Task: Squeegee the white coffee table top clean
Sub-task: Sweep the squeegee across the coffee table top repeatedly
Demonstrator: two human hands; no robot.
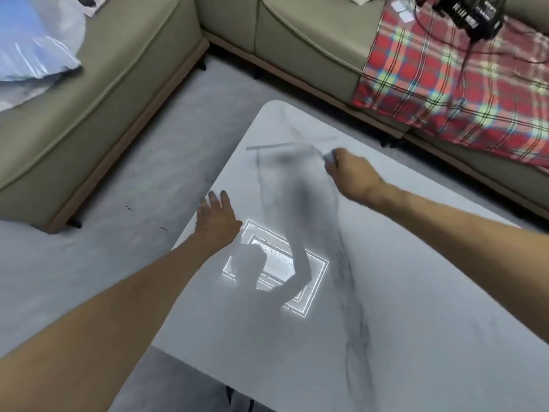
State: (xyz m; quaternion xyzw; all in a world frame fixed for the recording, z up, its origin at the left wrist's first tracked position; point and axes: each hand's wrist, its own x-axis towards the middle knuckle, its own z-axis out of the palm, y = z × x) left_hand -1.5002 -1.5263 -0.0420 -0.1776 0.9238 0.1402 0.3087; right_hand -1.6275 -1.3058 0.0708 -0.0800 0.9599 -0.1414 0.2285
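Observation:
The white coffee table top (416, 292) with grey marble veins fills the lower right of the view. My right hand (353, 173) is closed around the pale handle of a squeegee (282, 147), whose thin blurred blade lies across the far part of the table near its rounded corner. My left hand (217, 218) rests flat with its fingers apart on the table's left edge. A bright reflection of a ceiling light (276, 263) shows on the glossy top between my arms.
An olive green corner sofa (118, 84) wraps around the far and left sides. A red plaid blanket (445, 84) covers its right part, with black equipment and cables (472, 13) on it. A blue plastic bag (29, 43) lies on the left seat. Grey floor (89, 263) surrounds the table.

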